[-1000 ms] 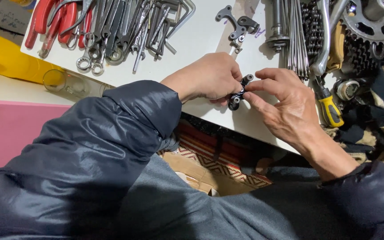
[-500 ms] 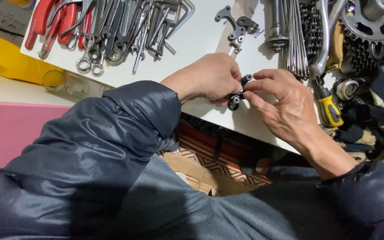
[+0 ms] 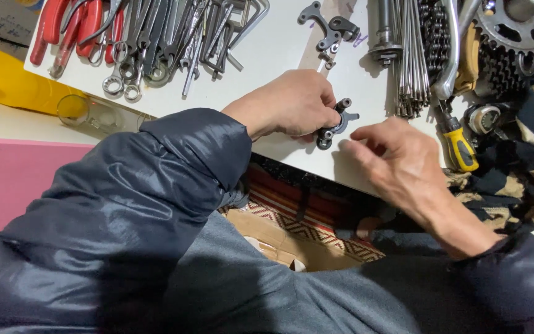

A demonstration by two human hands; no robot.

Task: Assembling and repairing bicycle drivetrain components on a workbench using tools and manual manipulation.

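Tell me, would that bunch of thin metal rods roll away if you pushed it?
Probably a little. The thin metal rods look round and smooth, so loose ones might roll across the white tabletop. They seem stiff, and likely clatter apart, since nothing visibly ties them. The chain beside them might stop some.

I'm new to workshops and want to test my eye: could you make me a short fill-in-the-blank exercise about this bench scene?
1. The small dark metal part is held by the ____ hand.
2. The right hand is open and holds ____.
3. The screwdriver beside the right hand has a handle of black and ____.
4. The pliers at the top left have ____ handles.

Missing words: left; nothing; yellow; red
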